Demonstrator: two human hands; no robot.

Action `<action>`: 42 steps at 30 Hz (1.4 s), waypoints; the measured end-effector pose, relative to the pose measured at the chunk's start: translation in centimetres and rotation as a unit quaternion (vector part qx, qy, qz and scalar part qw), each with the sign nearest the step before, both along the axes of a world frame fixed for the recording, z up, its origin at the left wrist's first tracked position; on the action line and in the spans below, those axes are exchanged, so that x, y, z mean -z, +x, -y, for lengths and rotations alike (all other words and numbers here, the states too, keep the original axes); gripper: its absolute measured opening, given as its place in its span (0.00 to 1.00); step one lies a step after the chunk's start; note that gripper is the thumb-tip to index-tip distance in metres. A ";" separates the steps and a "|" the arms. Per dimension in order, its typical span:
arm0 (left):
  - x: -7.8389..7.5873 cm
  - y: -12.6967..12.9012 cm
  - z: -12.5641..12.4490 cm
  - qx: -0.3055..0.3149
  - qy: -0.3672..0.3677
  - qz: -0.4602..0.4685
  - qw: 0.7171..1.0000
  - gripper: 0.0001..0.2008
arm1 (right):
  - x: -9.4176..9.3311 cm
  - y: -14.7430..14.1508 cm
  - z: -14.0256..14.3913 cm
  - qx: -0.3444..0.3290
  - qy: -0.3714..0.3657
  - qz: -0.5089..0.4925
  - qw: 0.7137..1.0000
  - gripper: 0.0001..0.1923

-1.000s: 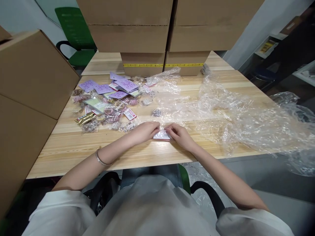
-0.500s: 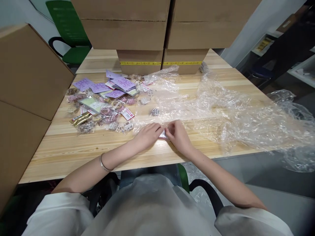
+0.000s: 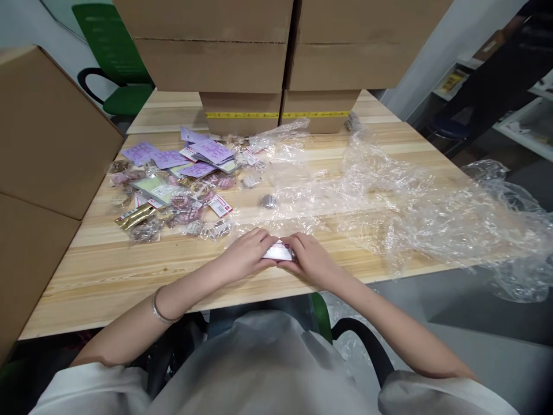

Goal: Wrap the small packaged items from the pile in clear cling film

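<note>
A small flat white card or packet with some red print is held at the front of the table. My left hand pinches its left end, fingers closed. My right hand grips the other end, its thumb along the lower edge. The ends of the white piece are hidden by my fingers. Just beyond my hands lies a small round dark grey thing, apart from them. Left of it spreads a pile with purple cards, a green card, a gold packet and small clear-bagged items.
Crumpled clear plastic wrap covers the right side of the table and hangs over its edge. Stacked cardboard boxes stand at the back. Another large box rises on the left. A green chair is behind.
Both hands have come slightly nearer to me and moved apart, now at either end of the white piece, which shows more of its face. The view has shifted a little.
</note>
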State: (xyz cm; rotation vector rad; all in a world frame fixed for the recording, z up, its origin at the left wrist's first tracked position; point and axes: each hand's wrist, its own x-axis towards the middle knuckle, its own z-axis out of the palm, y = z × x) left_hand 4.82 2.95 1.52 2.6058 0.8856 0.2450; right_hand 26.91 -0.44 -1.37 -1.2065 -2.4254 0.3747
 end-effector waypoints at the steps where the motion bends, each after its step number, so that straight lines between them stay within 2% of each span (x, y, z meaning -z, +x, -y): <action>1: -0.2 -0.1 0.0 -0.001 -0.008 0.004 1.000 0.20 | -0.4 0.1 -0.1 -0.001 -0.026 -0.014 1.000 0.24; 5: -0.8 -0.2 0.3 0.001 -0.008 -0.011 1.000 0.18 | -2.3 0.5 -0.8 -0.008 -0.100 -0.031 0.994 0.21; 9: -0.4 0.0 0.7 0.005 0.062 -0.029 0.998 0.16 | -3.1 0.7 -1.7 -0.032 -0.120 -0.034 0.992 0.19; 12: 0.2 0.0 0.6 -0.007 0.084 -0.041 0.996 0.13 | -3.2 0.8 -2.1 -0.042 -0.094 -0.019 0.995 0.17; 18: 0.2 -0.4 -0.5 -0.018 0.034 -0.015 0.999 0.21 | -2.2 0.7 -2.4 -0.047 -0.036 0.025 0.998 0.18; 22: 0.1 -0.4 -0.6 -0.048 0.098 -0.074 0.991 0.20 | -0.8 0.2 -2.8 -0.020 -0.006 0.052 0.998 0.15; 25: 0.7 -0.4 -0.4 -0.025 0.140 -0.062 0.988 0.29 | -0.3 -0.1 -2.7 0.020 0.056 0.082 0.995 0.14; 27: 1.1 -0.5 -0.4 0.003 0.140 -0.053 0.989 0.34 | -0.3 -0.1 -2.4 0.010 0.087 0.081 0.993 0.14; 31: 1.4 -0.7 -0.4 0.024 0.143 -0.057 0.988 0.27 | -0.4 0.5 -1.6 -0.084 0.048 0.029 0.995 0.21; 35: 0.8 -0.7 -0.5 0.030 0.134 -0.073 0.988 0.24 | -0.6 0.9 -1.6 -0.070 0.013 -0.016 0.997 0.17; 42: 0.3 -0.3 0.0 -0.030 0.153 -0.091 0.984 0.23 | -2.0 0.2 -3.5 -0.084 0.000 0.007 0.996 0.15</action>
